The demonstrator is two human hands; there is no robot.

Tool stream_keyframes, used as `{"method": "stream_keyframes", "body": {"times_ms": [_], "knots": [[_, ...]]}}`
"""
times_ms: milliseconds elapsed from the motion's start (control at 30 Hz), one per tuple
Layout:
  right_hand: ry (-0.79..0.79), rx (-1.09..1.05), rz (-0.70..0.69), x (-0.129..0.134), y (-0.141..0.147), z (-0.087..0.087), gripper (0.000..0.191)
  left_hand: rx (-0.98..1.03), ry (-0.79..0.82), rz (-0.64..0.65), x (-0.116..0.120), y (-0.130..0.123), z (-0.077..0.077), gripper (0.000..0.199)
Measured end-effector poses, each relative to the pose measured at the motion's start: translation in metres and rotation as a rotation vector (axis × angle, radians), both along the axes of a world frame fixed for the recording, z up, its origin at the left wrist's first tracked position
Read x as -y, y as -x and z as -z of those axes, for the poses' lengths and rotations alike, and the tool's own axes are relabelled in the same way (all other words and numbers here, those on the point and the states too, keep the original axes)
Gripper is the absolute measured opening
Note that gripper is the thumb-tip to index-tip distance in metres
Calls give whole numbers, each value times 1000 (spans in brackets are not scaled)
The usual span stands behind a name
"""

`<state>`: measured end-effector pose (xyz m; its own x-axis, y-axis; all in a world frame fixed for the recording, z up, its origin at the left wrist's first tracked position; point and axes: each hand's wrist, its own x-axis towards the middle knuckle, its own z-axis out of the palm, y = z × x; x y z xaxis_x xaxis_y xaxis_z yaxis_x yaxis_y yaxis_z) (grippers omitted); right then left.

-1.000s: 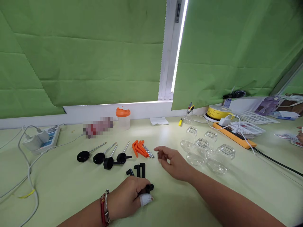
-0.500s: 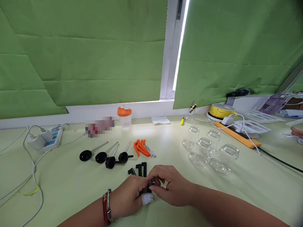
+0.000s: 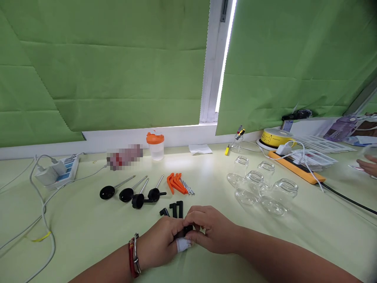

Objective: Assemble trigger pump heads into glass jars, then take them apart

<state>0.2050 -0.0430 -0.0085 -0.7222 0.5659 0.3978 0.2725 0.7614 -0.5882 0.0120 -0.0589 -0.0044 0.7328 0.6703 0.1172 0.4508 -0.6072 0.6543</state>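
Observation:
Low in the middle, my left hand [image 3: 161, 240] is closed around a small black plastic part [image 3: 187, 229]; a white wrap covers its thumb tip. My right hand [image 3: 210, 230] meets it from the right, with fingers and thumb pinched at the same part. Much of the part is hidden by my fingers. Just beyond the hands lie black L-shaped pieces [image 3: 180, 209]. Farther off are orange bent pieces [image 3: 176, 184], beside several thin metal pins [image 3: 187, 187]. To their left rest several black round pieces with metal rods [image 3: 126, 195].
Several clear glass jars [image 3: 253, 181] stand on the right. Behind them are an orange power strip [image 3: 297, 169] and a yellow round tin [image 3: 275, 138]. An orange-lidded cup [image 3: 155, 146] is at the back. White cables [image 3: 44, 212] run along the left. Another person's hand [image 3: 367, 165] shows at far right.
A small coil spring showed between my fingers before; now a black piece is seen there instead. The other person's hand has shifted at the right edge.

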Motion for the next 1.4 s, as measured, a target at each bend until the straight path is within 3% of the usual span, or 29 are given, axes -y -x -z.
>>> {"method": "stream_keyframes", "body": {"times_ms": [100,233,333,400,500,633,900,1067,1133,1267,1400], "knots": [[73,-28,31,-3,0,-2,10,-55,-42,-68,-1,2,-3,12],[262,-144,231,-19,-2,6,5,-102,-207,-207,-5,13,-10,21],[438,-190,382,-35,-3,20,11,-124,-285,-134,-12,27,-8,46],[461,-153,438,-43,-3,28,13,-187,-270,-65,-17,35,0,62],[385,-64,449,-47,1,33,13,-249,-232,-27,-23,41,13,71],[185,53,445,-45,8,28,10,-243,-210,-35,-29,40,24,67],[13,214,498,-37,8,22,10,-142,-162,-45,-29,29,26,63],[-172,172,365,-18,11,13,16,-49,-63,-59,-27,28,25,90],[-180,203,278,-11,14,10,28,10,-42,-39,-28,30,23,97],[-163,336,111,-7,19,8,58,141,-96,-42,-27,34,18,93],[-133,442,-15,-9,22,5,63,148,-248,-47,-26,33,16,80]]}}
